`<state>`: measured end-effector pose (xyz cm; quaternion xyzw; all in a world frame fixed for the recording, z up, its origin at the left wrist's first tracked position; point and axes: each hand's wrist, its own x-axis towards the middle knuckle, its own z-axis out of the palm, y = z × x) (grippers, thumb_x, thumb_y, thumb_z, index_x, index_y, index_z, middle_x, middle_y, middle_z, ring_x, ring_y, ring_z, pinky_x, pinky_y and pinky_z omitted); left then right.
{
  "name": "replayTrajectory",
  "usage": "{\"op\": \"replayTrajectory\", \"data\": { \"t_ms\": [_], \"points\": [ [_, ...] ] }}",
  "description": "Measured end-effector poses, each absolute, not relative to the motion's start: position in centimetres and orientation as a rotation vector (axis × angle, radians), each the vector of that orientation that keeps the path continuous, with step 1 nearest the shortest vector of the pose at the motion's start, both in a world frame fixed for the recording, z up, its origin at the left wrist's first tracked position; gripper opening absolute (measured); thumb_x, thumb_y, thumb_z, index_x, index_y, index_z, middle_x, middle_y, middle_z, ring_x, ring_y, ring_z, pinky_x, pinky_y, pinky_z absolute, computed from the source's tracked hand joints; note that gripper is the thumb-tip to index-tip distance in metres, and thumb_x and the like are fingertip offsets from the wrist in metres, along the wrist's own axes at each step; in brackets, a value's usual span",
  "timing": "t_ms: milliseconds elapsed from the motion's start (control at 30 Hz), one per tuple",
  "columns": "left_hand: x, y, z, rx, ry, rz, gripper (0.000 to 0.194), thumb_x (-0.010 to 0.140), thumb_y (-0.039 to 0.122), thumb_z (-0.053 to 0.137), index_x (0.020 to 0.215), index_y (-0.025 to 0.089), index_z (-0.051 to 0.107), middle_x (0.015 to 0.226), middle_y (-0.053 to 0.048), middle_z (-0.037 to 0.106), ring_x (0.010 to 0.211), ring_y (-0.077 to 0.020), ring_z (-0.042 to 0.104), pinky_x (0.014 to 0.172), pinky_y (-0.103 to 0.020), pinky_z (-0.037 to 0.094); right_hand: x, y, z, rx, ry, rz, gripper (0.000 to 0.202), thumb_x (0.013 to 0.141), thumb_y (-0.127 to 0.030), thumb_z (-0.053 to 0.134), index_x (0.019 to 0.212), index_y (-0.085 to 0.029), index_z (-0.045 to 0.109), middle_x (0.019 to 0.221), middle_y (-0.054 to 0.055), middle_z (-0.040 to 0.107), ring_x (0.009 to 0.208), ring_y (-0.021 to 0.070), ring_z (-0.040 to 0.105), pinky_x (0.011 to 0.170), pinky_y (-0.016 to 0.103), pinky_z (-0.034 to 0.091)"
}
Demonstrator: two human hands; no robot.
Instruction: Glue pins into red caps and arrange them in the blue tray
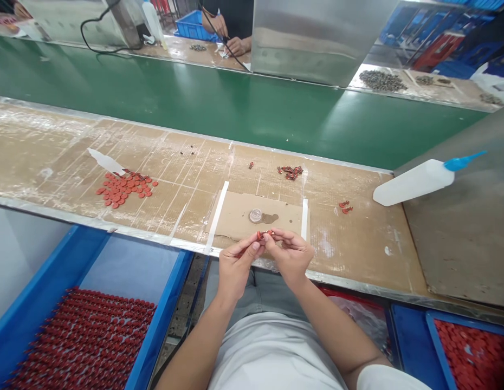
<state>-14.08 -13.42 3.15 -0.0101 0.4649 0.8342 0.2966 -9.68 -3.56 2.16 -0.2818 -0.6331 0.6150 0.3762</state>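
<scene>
My left hand (238, 264) and my right hand (290, 254) meet over the near edge of a cardboard sheet (231, 214). Between their fingertips is a small red part (260, 235), pinched by both hands; its dark and shiny details are too small to make out. Just beyond the fingers, a small round clear dish (255, 215) sits on the cardboard beside a dark wet stain (270, 218). White tape strips (217, 216) run along the cardboard's two sides.
Red discs (122, 188) lie at left by a white pointed piece (105, 161). Small red-dark parts (291, 173) lie beyond the cardboard. A white bottle (414, 183) leans right. Blue bins (170, 281) stand below. A person's hands (236, 46) work across the green belt (236, 103).
</scene>
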Motion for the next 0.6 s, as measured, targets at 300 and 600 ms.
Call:
{"op": "replayTrajectory", "data": {
  "t_ms": [300,600],
  "points": [
    [-15.6,-14.4,3.4,-0.251,0.968,2.120,0.031,0.085,0.033,0.056,0.104,0.013,0.070,0.114,-0.014,0.068,0.112,-0.0221,0.061,0.096,-0.031,0.050,-5.8,4.2,2.1,-0.813,-1.729,1.062,0.022,0.069,-0.030,0.075,0.088,-0.018,0.071,0.079,0.005,0.074,0.071,0.0180,0.068,0.073,0.034,0.057],
    [-16.1,-14.2,2.9,-0.264,0.832,2.043,0.033,0.087,0.028,0.051,0.106,0.008,0.069,0.120,-0.016,0.065,0.120,-0.0252,0.055,0.099,-0.030,0.048,0.1,15.6,-0.2,-1.110,-2.087,0.424,0.032,0.076,-0.039,0.064,0.097,-0.016,0.070,0.088,0.009,0.074,0.080,0.0201,0.069,0.084,0.035,0.052]
  ]
}}
